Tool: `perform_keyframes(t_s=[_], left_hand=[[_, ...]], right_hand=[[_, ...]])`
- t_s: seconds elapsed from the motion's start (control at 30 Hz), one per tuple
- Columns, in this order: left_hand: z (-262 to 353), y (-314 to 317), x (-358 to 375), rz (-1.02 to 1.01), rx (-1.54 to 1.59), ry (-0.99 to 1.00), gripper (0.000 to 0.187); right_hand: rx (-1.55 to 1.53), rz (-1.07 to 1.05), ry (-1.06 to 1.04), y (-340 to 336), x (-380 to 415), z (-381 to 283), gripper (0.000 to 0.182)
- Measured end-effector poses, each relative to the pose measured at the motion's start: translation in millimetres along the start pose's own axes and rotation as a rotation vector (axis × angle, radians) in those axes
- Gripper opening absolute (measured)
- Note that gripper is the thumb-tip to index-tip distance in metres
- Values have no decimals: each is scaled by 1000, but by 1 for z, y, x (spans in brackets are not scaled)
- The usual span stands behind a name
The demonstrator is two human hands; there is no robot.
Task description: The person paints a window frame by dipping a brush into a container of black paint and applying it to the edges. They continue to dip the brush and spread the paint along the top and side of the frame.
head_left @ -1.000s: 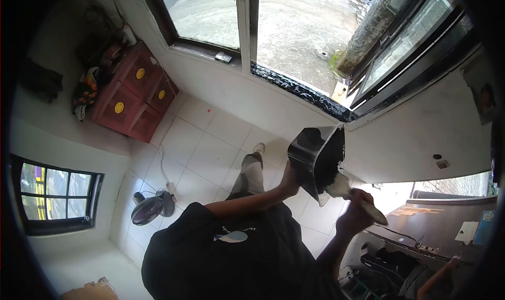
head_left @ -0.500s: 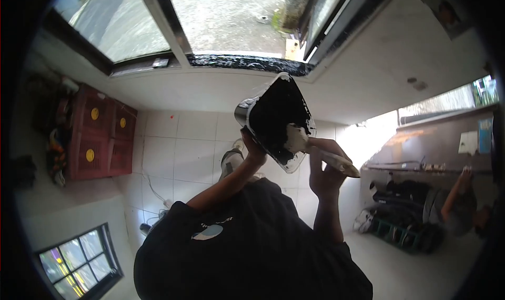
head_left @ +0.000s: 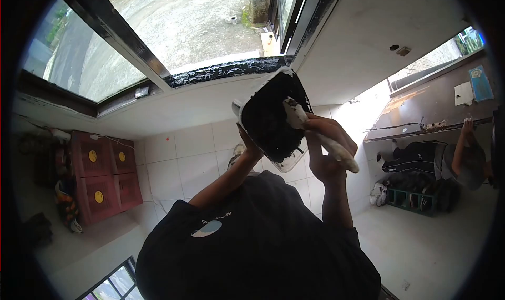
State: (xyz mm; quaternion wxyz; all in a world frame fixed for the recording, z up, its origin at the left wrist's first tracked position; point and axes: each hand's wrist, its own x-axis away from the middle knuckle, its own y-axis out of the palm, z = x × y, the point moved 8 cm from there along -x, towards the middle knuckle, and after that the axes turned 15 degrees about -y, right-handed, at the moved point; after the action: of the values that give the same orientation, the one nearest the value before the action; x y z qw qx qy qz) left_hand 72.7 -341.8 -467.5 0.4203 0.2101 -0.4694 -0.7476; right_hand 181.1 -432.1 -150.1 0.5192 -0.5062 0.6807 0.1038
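A white-rimmed container, its inside coated with black paint, is tilted in front of my chest. My left hand grips its left edge from below, with the fingers partly hidden behind it. In my right hand is a paint-smeared brush, handle pointing down to the right and head over the container's inside. Beyond the container runs a window sill with patchy, wet-looking black paint.
Open window frames stand ahead and left. A red cabinet is at left on the tiled floor. At right, another person has a hand at a brown panel, near a green rack.
The view has shifted, so the window frame and cabinet appear elsewhere. The brush head has moved up and away from the container's lower right edge, over its inside.
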Motion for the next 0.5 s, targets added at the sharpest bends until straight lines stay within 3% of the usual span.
perform_keyframes(t_s=[0.03,0.2,0.5], left_hand=[[4,4,-1,-39,-184,10,88],[36,-3,-11,7,-142,-38,86],[103,43,-23,103,-378,94,81]], right_hand=[[23,-36,-61,7,-6,-4,22],[-86,-215,-30,40,-20,1,21],[-80,-57,-88,51,-51,26,23]])
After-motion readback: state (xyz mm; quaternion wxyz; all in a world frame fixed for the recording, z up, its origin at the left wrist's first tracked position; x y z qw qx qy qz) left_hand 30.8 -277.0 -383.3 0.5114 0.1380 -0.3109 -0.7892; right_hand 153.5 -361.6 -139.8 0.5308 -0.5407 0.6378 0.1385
